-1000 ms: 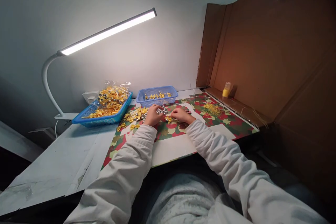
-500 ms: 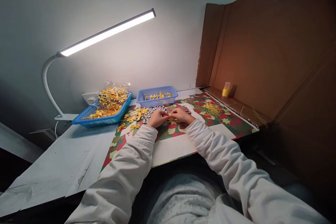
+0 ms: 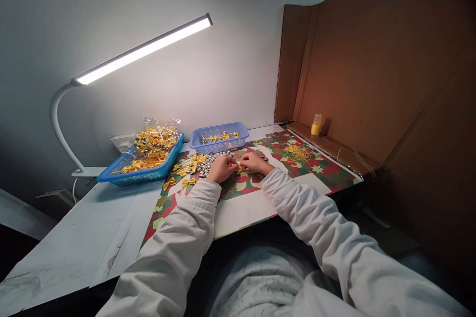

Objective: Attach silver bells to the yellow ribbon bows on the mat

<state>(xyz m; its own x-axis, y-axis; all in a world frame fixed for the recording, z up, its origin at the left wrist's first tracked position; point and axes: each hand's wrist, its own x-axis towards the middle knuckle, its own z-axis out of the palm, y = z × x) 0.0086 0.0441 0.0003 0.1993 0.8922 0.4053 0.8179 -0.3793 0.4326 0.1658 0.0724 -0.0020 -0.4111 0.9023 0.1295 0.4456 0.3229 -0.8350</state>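
Note:
Close together over the camouflage-patterned sheet, my left hand and my right hand are both closed in a pinch. Between their fingertips is a small yellow ribbon bow; its finer parts are too small to make out. Silver bells lie heaped just behind my left hand. Left of them is a pile of yellow bows with stems, and two loose bows lie nearer to me.
A blue basket full of yellow bows and silver bells stands at left, beside a clamp lamp. Behind my hands is a second basket with several bows. Yellow cords lie at right, near a small yellow bottle and a cardboard wall.
My fingertips have drawn slightly apart, and the yellow bow shows more clearly between them. The whole view has shifted a little, so things appear further left.

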